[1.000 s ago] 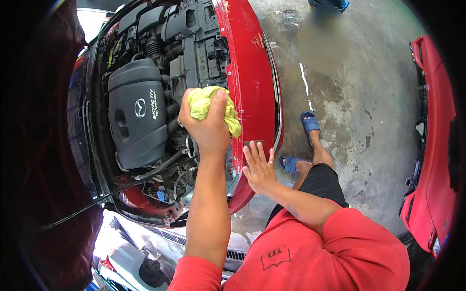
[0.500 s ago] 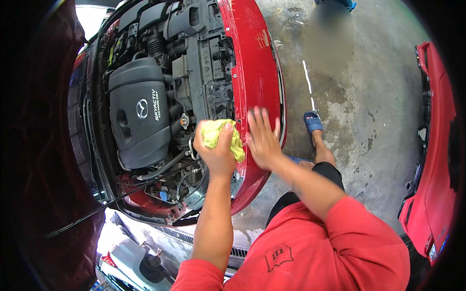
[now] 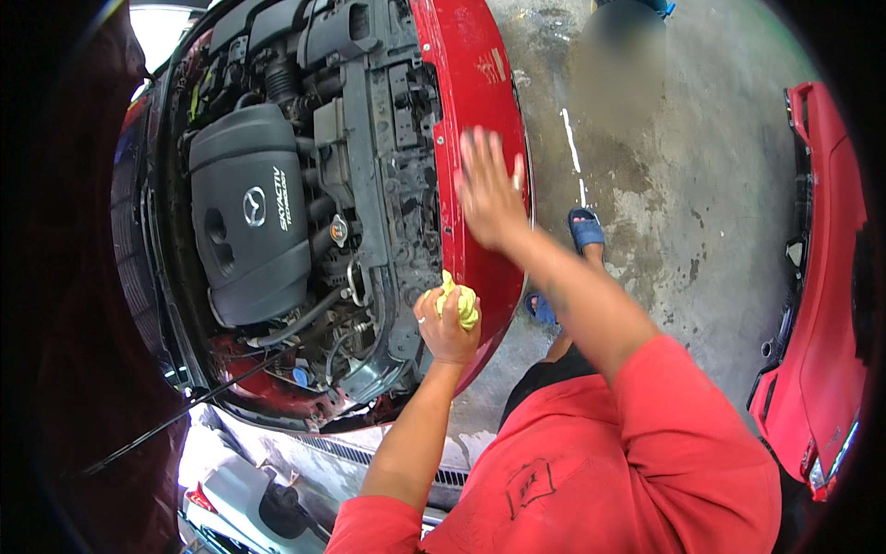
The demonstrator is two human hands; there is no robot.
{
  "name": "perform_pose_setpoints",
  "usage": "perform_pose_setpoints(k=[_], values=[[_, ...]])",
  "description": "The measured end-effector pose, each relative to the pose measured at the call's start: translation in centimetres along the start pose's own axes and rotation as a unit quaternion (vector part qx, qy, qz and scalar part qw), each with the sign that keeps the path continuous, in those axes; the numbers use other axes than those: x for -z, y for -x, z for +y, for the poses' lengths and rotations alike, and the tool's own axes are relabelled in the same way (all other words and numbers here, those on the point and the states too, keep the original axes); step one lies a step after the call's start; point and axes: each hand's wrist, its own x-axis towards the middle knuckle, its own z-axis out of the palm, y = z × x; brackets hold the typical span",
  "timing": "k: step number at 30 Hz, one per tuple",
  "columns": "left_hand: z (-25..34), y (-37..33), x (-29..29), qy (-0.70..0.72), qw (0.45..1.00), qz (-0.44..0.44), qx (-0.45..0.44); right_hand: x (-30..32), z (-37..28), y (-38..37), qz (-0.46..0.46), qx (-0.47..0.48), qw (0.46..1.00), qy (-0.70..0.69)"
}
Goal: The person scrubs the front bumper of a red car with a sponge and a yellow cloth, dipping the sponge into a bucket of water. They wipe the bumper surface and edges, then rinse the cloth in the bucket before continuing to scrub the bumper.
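Observed at left hand (image 3: 448, 338): closed around crumpled yellow cloth (image 3: 460, 307), at inner edge of red bumper (image 3: 472, 97). Observed at right hand (image 3: 492, 198): opened flat over bumper, blurred; cannot tell whether pressing or holding anything beneath.

A black engine cover (image 3: 245, 258) is sitting at the left of the frame, a blue cap (image 3: 300, 377) showing below it. A thin prop rod (image 3: 148, 436) is slanting across the lower left. A floor grate (image 3: 337, 451) is running along the lower middle; red bodywork (image 3: 821, 351) is standing at the right edge. A broken white streak (image 3: 572, 143) is marking the concrete floor (image 3: 711, 175) at upper right.
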Motion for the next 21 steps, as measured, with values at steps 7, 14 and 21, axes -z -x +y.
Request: perform_pose_setpoints(k=[7,14,21], values=[[-1.0,0.6,0.0,0.022,1.000,-0.003,0.010,0.1,-2.6,13.0,-0.134,0.016,0.989,-0.054],[-0.5,0.1,-1.2,0.046,0.999,0.007,-0.006,-0.4,2.3,-7.4,-0.015,-0.038,0.999,0.024],[-2.0,1.1,0.1,0.042,0.999,0.003,0.001,0.3,-2.6,10.2,-0.099,0.041,0.993,-0.047]])
